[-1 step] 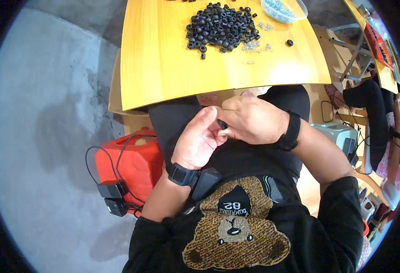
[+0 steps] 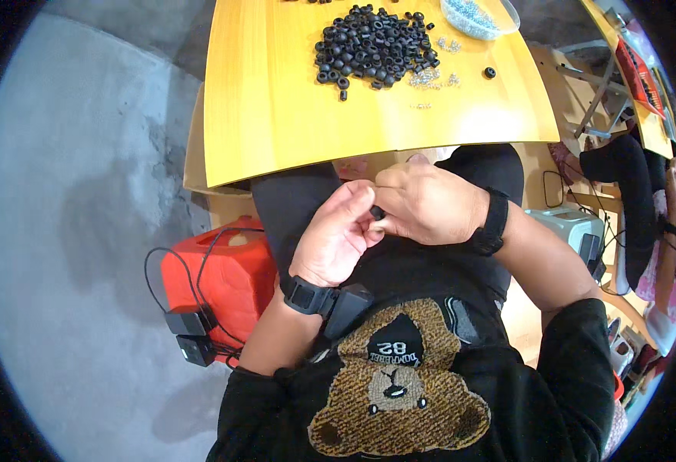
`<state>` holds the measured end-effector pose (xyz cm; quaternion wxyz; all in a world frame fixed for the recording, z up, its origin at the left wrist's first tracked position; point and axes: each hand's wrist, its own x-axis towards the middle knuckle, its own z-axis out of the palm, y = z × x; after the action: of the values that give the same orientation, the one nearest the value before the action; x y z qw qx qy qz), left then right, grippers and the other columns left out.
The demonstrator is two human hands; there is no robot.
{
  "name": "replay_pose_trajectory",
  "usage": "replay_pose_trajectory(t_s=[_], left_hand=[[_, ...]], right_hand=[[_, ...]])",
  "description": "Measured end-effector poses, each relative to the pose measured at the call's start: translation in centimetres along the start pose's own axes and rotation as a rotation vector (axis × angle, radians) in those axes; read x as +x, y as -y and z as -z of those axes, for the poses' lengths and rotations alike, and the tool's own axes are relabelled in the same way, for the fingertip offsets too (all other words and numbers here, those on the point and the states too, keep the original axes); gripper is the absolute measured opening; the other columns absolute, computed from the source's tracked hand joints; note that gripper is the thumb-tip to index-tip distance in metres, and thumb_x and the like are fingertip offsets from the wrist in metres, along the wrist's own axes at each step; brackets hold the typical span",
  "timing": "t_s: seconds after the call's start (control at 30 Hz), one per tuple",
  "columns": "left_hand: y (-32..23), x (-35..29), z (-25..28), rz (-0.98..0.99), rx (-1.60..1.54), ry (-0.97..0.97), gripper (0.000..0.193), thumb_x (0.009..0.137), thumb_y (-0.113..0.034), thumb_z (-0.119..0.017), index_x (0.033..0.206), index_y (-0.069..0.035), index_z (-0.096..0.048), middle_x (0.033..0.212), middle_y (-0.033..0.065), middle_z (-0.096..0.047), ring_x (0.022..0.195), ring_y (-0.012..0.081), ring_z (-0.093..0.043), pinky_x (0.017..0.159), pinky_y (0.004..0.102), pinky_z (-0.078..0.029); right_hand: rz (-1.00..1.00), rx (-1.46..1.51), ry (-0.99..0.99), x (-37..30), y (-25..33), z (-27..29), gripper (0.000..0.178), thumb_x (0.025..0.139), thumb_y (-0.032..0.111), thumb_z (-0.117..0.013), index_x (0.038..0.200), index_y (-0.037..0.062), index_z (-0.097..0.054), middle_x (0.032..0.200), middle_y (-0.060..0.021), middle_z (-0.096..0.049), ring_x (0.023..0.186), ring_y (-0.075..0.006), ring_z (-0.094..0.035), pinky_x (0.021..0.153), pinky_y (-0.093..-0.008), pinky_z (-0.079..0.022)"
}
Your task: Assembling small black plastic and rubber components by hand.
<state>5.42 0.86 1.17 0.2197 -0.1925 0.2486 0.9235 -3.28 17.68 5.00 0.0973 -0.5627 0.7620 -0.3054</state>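
Just past the table's near edge, over my lap, my left hand (image 2: 333,237) and my right hand (image 2: 435,202) meet with their fingertips together. Between them a small black plastic piece (image 2: 377,212) partly shows, pinched by both hands; the fingers cover most of it. On the yellow table (image 2: 276,100) lies a pile of small black hollow plastic caps (image 2: 376,46). Beside that pile are scattered small silver springs (image 2: 425,78), and a single black cap (image 2: 489,72) lies apart to the right.
A clear plastic bowl (image 2: 499,32) with many small shiny parts stands at the table's far right. A red plastic stool (image 2: 218,281) with black cables and boxes is at my left. Another person's dark-clothed leg (image 2: 622,173) shows at far right, near another table.
My left thumb has shifted slightly to the right, over the black piece. My right hand and the things on the table look the same.
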Motion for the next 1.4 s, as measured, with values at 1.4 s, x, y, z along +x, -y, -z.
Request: replay_pose_trajectory(t_s=[1.4], left_hand=[[-1.0, -0.2, -2.3, -0.393, 0.152, -0.059, 0.034, 0.093, -0.024, -0.052, 0.120, -0.003, -0.050, 0.111, 0.0037, -0.057, 0.102, 0.0143, -0.053, 0.092, 0.0322, -0.041]], right_hand=[[-0.014, -0.026, -0.578, 2.6, 1.4, -1.2, 0.031, 0.067, 0.007, -0.066, 0.096, -0.0027, -0.061, 0.076, -0.0097, -0.052, 0.072, -0.0261, -0.053, 0.064, -0.0350, -0.046]])
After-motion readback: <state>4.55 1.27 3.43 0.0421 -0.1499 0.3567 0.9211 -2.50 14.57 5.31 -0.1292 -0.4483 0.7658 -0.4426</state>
